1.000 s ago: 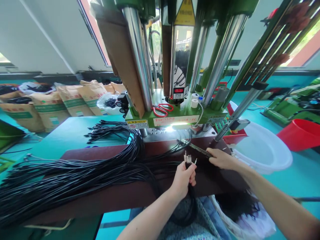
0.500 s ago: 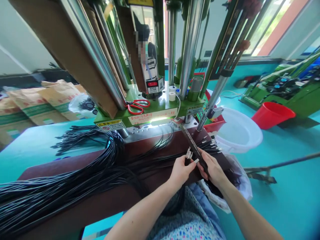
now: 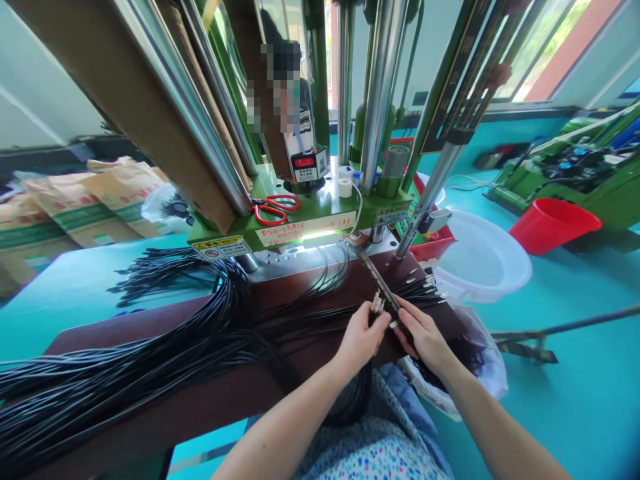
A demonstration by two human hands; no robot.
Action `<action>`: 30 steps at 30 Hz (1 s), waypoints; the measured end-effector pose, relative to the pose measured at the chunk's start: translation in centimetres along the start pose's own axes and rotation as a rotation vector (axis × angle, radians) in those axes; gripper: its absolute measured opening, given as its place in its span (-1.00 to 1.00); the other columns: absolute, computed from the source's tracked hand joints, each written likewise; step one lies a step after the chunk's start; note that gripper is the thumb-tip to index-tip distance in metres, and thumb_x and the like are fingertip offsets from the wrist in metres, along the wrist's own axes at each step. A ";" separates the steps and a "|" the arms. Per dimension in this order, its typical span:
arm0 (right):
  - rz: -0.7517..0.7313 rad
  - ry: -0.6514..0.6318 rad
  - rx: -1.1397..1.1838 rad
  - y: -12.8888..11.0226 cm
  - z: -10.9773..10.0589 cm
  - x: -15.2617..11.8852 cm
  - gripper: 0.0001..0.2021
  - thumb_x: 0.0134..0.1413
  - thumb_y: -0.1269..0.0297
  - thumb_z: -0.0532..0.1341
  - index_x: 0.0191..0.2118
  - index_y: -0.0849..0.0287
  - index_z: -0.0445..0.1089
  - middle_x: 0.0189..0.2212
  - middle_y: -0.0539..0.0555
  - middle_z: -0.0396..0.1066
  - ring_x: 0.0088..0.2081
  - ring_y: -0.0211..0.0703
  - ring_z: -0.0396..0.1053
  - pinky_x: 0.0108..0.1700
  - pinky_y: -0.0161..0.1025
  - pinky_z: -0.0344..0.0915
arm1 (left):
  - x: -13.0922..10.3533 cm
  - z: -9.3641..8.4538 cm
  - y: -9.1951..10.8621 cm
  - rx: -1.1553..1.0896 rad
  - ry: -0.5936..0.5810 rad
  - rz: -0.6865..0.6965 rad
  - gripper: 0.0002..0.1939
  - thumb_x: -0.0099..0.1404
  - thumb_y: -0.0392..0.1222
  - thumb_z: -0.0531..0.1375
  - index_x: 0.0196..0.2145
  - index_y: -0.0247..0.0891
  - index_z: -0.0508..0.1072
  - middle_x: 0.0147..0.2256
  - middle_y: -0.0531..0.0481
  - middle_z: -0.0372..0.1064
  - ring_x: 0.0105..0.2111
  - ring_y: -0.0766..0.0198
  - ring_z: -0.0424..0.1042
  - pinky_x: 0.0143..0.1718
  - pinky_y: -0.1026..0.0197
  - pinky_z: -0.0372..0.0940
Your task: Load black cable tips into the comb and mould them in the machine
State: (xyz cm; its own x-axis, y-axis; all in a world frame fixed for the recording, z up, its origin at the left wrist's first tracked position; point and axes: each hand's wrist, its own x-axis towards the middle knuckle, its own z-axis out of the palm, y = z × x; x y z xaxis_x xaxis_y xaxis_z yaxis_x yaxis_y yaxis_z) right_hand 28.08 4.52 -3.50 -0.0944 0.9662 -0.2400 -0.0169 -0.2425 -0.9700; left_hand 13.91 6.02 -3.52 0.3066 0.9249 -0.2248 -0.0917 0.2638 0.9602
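Close together, left hand [image 3: 362, 337] tight around cable ends [image 3: 378, 302], right hand [image 3: 424, 337] around dark bar [image 3: 379, 278]

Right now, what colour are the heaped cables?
The cables are black, best seen in the head view.

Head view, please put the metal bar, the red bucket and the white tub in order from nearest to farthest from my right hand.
1. Metal bar: its near end is in your right hand.
2. White tub: beyond the hand, to its right.
3. Red bucket: farther right, past the tub.
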 end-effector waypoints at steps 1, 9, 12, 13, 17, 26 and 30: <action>0.013 0.011 0.046 0.1 -0.1 0.0 -0.38 0.10 0.02 0.05 0.21 0.24 -0.01 -0.73 -0.13 0.05 -0.78 -0.43 -0.05 -0.78 -0.48 -0.14 | 0.0 -0.2 0.2 -0.054 0.018 0.008 -0.68 0.18 0.08 0.03 -0.35 -0.27 0.15 -0.71 0.21 -0.01 -0.78 0.48 -0.05 -0.77 0.39 -0.07; 0.058 0.022 0.116 0.2 -0.4 0.1 -0.38 0.08 0.03 0.08 0.21 0.19 -0.01 -0.72 -0.13 0.07 -0.79 -0.43 -0.04 -0.78 -0.49 -0.16 | 0.9 -0.2 0.3 0.098 0.129 0.010 -0.79 0.06 -0.14 0.16 -0.46 -0.34 0.24 -0.61 0.12 0.10 -0.63 0.49 0.05 -0.60 0.38 0.02; 0.065 0.010 0.117 0.0 -0.5 0.1 -0.39 0.07 0.03 0.09 0.19 0.21 0.02 -0.72 -0.13 0.07 -0.79 -0.44 -0.03 -0.78 -0.49 -0.15 | 1.0 -0.1 0.0 0.209 0.141 0.114 -0.84 0.03 -0.21 0.16 -0.51 -0.36 0.26 -0.54 0.08 0.18 -0.52 0.45 0.13 -0.45 0.37 0.07; 0.067 0.007 0.115 0.0 -0.5 0.1 -0.39 0.07 0.03 0.09 0.19 0.22 0.02 -0.72 -0.13 0.07 -0.79 -0.44 -0.03 -0.78 -0.49 -0.14 | 1.1 -0.1 -0.1 0.216 0.130 0.112 -0.84 0.03 -0.21 0.16 -0.51 -0.36 0.25 -0.55 0.09 0.17 -0.52 0.45 0.12 -0.45 0.37 0.07; 0.082 -0.006 0.096 -0.2 -0.6 0.2 -0.37 0.06 0.01 0.09 0.19 0.23 0.01 -0.72 -0.13 0.06 -0.79 -0.44 -0.03 -0.78 -0.50 -0.15 | 1.1 -0.2 -0.1 0.205 0.106 0.059 -0.80 0.02 -0.16 0.16 -0.52 -0.35 0.25 -0.60 0.11 0.12 -0.58 0.46 0.07 -0.52 0.36 0.02; 0.010 -0.023 -0.063 -0.2 -0.1 0.0 -0.36 0.09 -0.01 0.05 0.19 0.30 0.01 -0.76 -0.14 0.01 -0.77 -0.44 -0.05 -0.76 -0.49 -0.11 | 0.9 -0.1 -0.3 0.221 0.141 0.086 -0.81 0.04 -0.17 0.16 -0.51 -0.36 0.25 -0.57 0.09 0.14 -0.54 0.43 0.08 -0.49 0.35 0.03; -0.023 -0.028 -0.118 -0.2 0.1 -0.1 -0.36 0.10 0.00 0.05 0.19 0.34 0.02 -0.77 -0.14 0.01 -0.76 -0.44 -0.05 -0.75 -0.48 -0.09 | 0.7 -0.3 0.0 0.217 0.110 0.112 -0.80 0.07 -0.16 0.15 -0.51 -0.35 0.23 -0.56 0.08 0.13 -0.54 0.45 0.08 -0.50 0.36 0.04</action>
State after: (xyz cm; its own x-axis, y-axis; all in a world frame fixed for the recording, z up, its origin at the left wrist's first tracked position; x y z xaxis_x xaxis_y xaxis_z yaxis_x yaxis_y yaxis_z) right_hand 28.01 4.46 -3.31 -0.1233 0.9681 -0.2183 0.0979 -0.2071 -0.9734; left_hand 13.86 6.71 -3.73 0.1998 0.9724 -0.1206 0.0895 0.1045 0.9905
